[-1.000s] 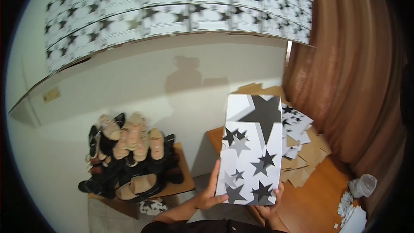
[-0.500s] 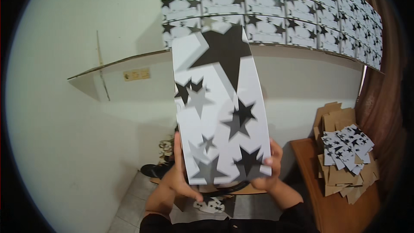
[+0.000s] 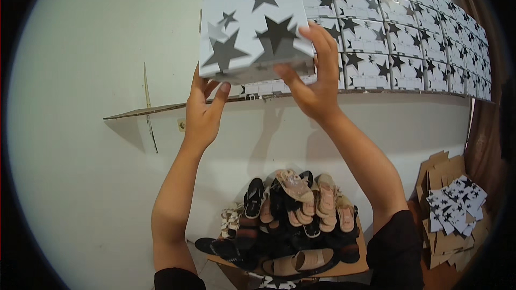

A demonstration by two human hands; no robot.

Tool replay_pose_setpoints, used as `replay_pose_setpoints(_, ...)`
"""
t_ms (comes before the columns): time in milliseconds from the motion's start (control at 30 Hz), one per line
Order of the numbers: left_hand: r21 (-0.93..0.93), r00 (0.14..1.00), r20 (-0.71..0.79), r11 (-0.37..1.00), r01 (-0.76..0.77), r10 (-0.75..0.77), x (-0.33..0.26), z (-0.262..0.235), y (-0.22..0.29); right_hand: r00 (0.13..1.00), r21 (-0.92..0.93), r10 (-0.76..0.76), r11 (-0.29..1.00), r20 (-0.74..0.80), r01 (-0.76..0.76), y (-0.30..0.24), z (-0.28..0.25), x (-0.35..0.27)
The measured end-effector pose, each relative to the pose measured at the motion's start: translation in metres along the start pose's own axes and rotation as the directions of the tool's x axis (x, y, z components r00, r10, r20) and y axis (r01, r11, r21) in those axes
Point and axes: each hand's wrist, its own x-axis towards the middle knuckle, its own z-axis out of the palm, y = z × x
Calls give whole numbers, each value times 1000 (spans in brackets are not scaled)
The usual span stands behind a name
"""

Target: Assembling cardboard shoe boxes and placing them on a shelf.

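Observation:
A white shoe box (image 3: 252,19) printed with black and grey stars is raised in front of the wall shelf (image 3: 145,111), tilted so its broad face and lower end show. My left hand (image 3: 204,110) grips its lower left corner from below, thumb on the lower end. At the lower right corner, my right hand (image 3: 317,78) holds the box, fingers along the side and thumb against the lower end. The top of the box runs out of view. Whether it touches the shelf, I cannot tell. Similar boxes (image 3: 406,40) stand stacked in rows to its right.
Below, a pile of sandals and shoes (image 3: 293,209) covers a small wooden table (image 3: 361,252). Folded brown cardboard (image 3: 443,167) and star-printed card pieces (image 3: 457,204) lie at the right, near a brown curtain (image 3: 479,139). A wall socket (image 3: 181,124) sits under the shelf.
Both hands have lifted the box up and away toward the shelf, arms now stretched out. The sandals pile, earlier mostly hidden behind the box, shows now.

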Motion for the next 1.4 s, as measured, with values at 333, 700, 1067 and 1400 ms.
replay_pose_setpoints(333, 175, 938, -286, 974, -147, 193, 106, -1, -77, 997, -37, 49, 998, 54, -47, 84, 43, 68)
replay_pose_setpoints(700, 225, 799, -390, 889, -399, 458, 205, 8, -69, 984, -297, -69, 948, 163, 115, 135, 40, 118)
replay_pose_setpoints(1067, 175, 910, -201, 928, -330, 362, 283, 9, -139, 918, -542, 173, 839, 356, 51, 189, 61, 125)
replay_pose_setpoints(1400, 29, 982, -187, 1000, -10, 16, 301, 39, -171, 862, -782, 250, 578, 440, 232, 185, 47, 80)
